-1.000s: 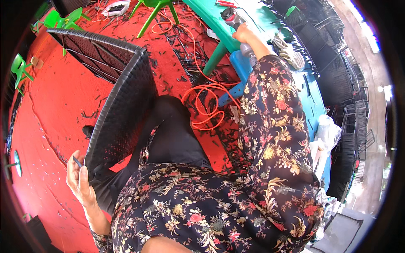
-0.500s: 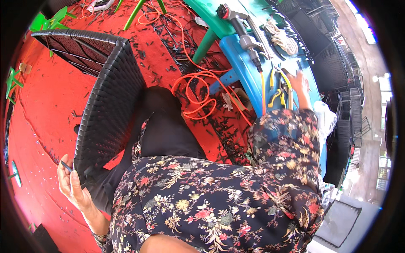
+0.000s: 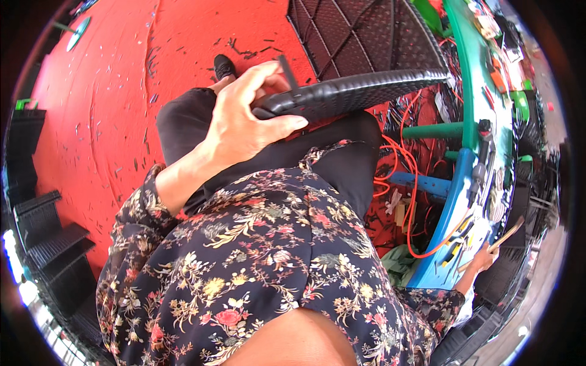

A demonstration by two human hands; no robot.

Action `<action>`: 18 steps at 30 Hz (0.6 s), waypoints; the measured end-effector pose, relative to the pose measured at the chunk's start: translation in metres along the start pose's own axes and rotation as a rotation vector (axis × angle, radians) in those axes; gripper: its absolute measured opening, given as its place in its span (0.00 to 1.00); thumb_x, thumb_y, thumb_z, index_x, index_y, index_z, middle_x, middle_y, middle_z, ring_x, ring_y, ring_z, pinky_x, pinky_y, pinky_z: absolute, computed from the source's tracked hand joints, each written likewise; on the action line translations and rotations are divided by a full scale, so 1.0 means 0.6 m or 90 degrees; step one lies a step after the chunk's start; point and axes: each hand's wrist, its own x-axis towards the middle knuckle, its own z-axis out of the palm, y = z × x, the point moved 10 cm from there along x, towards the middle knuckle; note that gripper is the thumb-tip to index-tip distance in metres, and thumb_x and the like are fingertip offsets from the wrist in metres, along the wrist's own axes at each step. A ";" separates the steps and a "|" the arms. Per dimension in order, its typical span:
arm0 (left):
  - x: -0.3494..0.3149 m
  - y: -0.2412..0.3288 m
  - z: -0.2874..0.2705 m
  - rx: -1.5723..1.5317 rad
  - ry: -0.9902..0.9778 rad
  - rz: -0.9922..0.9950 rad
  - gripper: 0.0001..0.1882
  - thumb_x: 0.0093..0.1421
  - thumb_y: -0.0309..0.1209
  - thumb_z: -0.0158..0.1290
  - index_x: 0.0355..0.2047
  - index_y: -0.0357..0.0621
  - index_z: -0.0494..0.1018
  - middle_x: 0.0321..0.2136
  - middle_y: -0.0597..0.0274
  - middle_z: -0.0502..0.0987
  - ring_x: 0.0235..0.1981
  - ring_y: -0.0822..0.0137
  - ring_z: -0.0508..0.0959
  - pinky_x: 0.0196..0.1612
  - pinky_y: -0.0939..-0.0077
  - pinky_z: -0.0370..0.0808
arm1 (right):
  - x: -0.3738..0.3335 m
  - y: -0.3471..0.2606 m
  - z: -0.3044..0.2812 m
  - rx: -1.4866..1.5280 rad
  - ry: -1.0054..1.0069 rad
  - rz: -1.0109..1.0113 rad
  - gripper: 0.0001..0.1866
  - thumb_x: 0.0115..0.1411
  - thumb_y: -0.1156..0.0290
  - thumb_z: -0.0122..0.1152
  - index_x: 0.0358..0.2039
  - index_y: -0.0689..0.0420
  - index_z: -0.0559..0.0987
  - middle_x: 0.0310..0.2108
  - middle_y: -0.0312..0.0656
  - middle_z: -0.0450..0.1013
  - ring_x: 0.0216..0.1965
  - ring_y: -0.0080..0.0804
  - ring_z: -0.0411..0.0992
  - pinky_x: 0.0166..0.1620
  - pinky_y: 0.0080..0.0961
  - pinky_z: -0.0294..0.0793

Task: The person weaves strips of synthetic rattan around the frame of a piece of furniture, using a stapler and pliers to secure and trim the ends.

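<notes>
An angled black woven wicker piece (image 3: 366, 88), like a chair seat and back, rests across my lap. My left hand (image 3: 238, 125) is closed round its near left edge, thumb below and fingers above. A short flat black strip (image 3: 287, 72) stands up beside those fingers at the edge. Far to the right, by the edge of the blue table (image 3: 455, 195), my right hand (image 3: 485, 259) is closed round a thin pale wooden stick (image 3: 506, 235). Both ends of the stick show past the hand, but what it belongs to, if anything, is unclear.
Yellow-handled pliers (image 3: 455, 250) and a grey and black power tool (image 3: 482, 161) lie on the blue table. A green table (image 3: 467, 73) adjoins it. An orange hose (image 3: 415, 177) loops beside my knee. Black scraps litter the red floor (image 3: 122, 122); dark woven pieces (image 3: 49, 238) stand at left.
My view has swung left. My left hand has gone from holding a small black strip beside the wicker piece to gripping its edge. My right hand has picked up the wooden stick from the table.
</notes>
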 end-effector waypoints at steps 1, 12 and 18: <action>-0.001 0.005 0.001 -0.004 -0.002 0.026 0.38 0.44 0.22 0.67 0.54 0.32 0.62 0.36 0.57 0.75 0.29 0.74 0.77 0.30 0.79 0.75 | -0.001 -0.050 -0.028 0.119 -0.004 -0.032 0.28 0.59 0.60 0.59 0.58 0.57 0.68 0.30 0.40 0.77 0.29 0.35 0.75 0.33 0.32 0.75; 0.009 0.034 0.004 0.080 0.016 0.059 0.33 0.44 0.21 0.65 0.53 0.36 0.66 0.35 0.62 0.74 0.28 0.78 0.72 0.31 0.82 0.72 | -0.473 -0.613 -0.386 1.060 -0.694 -0.677 0.29 0.65 0.71 0.53 0.65 0.56 0.59 0.34 0.44 0.72 0.19 0.17 0.64 0.21 0.12 0.63; 0.008 0.016 0.006 0.106 0.012 -0.011 0.32 0.43 0.22 0.64 0.50 0.38 0.67 0.34 0.64 0.75 0.29 0.79 0.73 0.35 0.81 0.72 | -0.503 -0.620 -0.513 0.973 -0.612 -0.882 0.24 0.64 0.76 0.53 0.61 0.59 0.64 0.41 0.55 0.73 0.24 0.26 0.72 0.25 0.20 0.72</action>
